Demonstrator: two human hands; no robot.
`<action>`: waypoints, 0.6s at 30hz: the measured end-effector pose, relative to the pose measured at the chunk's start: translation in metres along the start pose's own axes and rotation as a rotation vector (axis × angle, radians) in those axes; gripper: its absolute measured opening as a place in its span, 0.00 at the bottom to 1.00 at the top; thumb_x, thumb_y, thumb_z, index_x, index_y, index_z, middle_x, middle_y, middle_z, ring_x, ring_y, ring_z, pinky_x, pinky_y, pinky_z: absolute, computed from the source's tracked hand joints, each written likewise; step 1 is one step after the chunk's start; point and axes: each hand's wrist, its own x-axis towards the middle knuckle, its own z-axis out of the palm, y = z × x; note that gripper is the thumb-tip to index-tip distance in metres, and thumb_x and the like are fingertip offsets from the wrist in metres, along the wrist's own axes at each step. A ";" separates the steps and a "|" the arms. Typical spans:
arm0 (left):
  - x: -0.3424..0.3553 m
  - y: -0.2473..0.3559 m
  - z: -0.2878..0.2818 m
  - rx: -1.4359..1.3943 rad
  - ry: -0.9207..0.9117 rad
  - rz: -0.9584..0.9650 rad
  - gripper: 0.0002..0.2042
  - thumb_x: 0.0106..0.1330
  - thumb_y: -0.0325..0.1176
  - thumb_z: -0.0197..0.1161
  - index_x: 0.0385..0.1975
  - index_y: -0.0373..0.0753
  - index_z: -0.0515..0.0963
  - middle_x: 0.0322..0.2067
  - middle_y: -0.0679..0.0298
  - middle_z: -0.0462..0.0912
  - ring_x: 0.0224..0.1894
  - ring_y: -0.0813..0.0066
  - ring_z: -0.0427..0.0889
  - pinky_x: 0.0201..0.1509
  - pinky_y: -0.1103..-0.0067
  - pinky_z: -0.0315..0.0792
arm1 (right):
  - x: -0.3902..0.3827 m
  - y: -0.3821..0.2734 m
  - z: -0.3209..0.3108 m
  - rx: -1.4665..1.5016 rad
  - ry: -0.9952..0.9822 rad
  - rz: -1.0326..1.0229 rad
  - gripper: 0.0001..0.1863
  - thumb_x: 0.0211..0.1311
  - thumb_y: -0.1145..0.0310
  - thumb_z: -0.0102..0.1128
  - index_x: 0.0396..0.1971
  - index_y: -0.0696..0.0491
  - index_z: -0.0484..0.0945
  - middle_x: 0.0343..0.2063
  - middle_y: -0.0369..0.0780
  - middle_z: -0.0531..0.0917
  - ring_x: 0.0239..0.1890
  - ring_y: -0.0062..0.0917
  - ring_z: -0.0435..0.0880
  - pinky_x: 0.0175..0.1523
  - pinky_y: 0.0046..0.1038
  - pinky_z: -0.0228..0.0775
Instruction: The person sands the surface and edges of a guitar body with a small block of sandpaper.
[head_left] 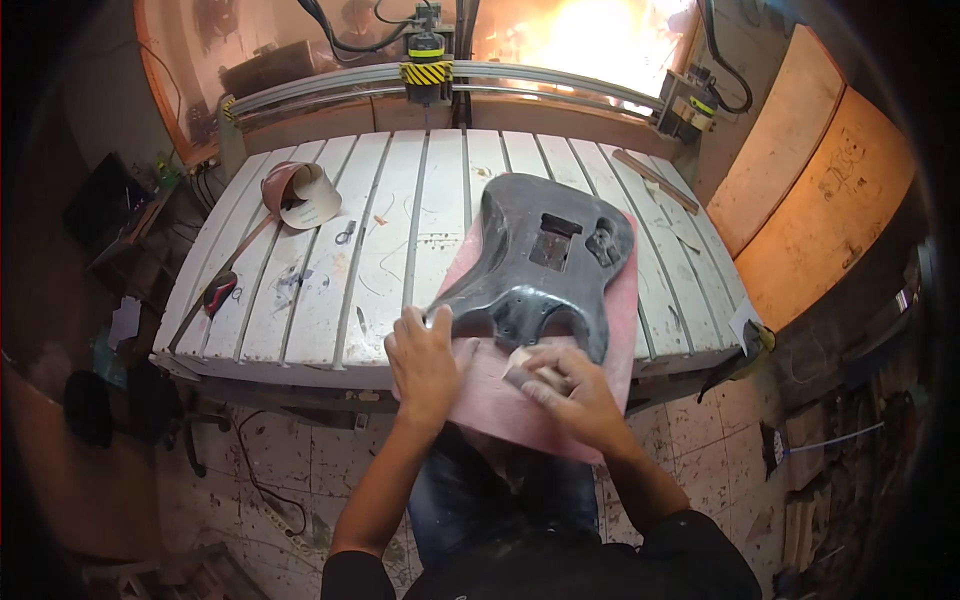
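A black electric guitar body (520, 250) lies on a pink sheet (510, 400) at the near edge of the slotted table. Its rectangular cavity faces up, and its neck end points toward me. My left hand (424, 362) is closed around the tip of the left horn. Between the two horns' ends, close to the neck end, my right hand (575, 393) pinches a small folded piece of sandpaper (523, 368), light on one face and greyish on another. Its fingers hide part of the piece, and I cannot tell whether it touches the body.
A gantry with a spindle (427, 75) spans the far side of the white slotted table (390, 250). On the table's left lie a curled abrasive roll (303, 195) and a red-and-black tool (220, 292). A wooden strip (655, 181) lies far right; boards (830, 180) lean beyond.
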 end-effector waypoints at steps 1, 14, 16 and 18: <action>-0.008 0.005 0.000 -0.012 -0.006 0.022 0.26 0.60 0.46 0.79 0.54 0.41 0.80 0.50 0.51 0.75 0.54 0.49 0.76 0.59 0.56 0.70 | -0.001 0.002 -0.006 0.001 0.001 0.007 0.14 0.64 0.70 0.73 0.47 0.56 0.85 0.55 0.46 0.86 0.60 0.38 0.83 0.66 0.38 0.73; 0.034 -0.004 0.031 -0.812 -0.235 0.114 0.21 0.59 0.38 0.75 0.52 0.38 0.83 0.54 0.49 0.80 0.57 0.52 0.81 0.65 0.63 0.75 | 0.041 0.034 -0.009 -0.730 0.371 -0.132 0.09 0.64 0.65 0.74 0.42 0.48 0.87 0.48 0.45 0.83 0.51 0.45 0.80 0.56 0.46 0.73; 0.033 -0.012 0.050 -0.921 -0.236 0.126 0.22 0.59 0.36 0.71 0.55 0.38 0.84 0.57 0.47 0.79 0.61 0.50 0.79 0.69 0.63 0.73 | 0.063 0.041 -0.004 -0.749 0.401 -0.089 0.09 0.64 0.65 0.74 0.42 0.49 0.87 0.47 0.45 0.83 0.50 0.45 0.79 0.56 0.46 0.73; 0.029 -0.015 0.059 -1.033 -0.237 0.140 0.24 0.60 0.35 0.68 0.57 0.38 0.84 0.61 0.44 0.78 0.65 0.48 0.78 0.72 0.64 0.71 | 0.063 0.038 -0.002 -0.745 0.440 -0.065 0.10 0.64 0.65 0.74 0.42 0.49 0.87 0.45 0.46 0.81 0.49 0.45 0.78 0.57 0.45 0.72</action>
